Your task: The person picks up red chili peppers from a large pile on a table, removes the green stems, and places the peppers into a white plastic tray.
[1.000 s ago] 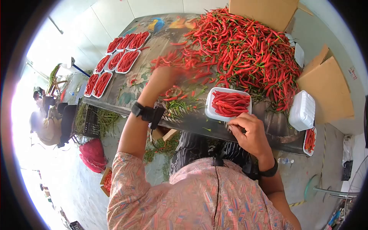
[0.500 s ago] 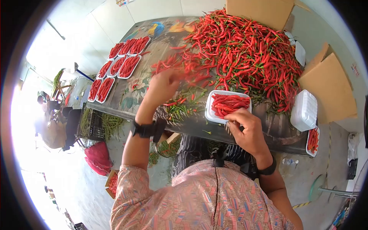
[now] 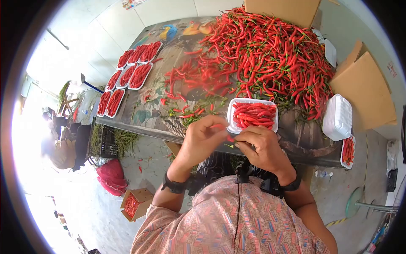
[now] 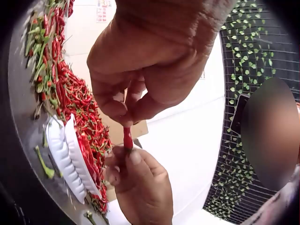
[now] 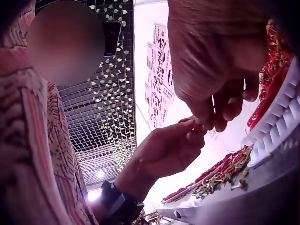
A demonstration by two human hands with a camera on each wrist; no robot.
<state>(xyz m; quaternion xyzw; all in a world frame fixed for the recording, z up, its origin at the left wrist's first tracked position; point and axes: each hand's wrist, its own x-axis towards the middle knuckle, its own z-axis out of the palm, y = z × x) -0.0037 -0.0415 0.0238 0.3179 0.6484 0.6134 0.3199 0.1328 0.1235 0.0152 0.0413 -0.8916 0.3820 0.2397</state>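
Observation:
A red chili pepper spans the small gap between both hands in the left wrist view. My left hand pinches one end between thumb and fingers. At the other end, the thumb and fingers of my right hand pinch it. Just beyond the hands, a white foam tray holds a layer of red chilies; the right fingertips are close to its near rim. Green stems with bits of chili lie scattered left of the tray.
A large heap of chilies covers the table's far right, with looser chilies beside it. Filled trays stand in rows at left. Stacked white trays and cardboard are at right. A box of chilies is on the floor.
My left hand has come back from the loose chilies toward the body and met the right hand. The right hand has shifted slightly left, off the tray's near edge.

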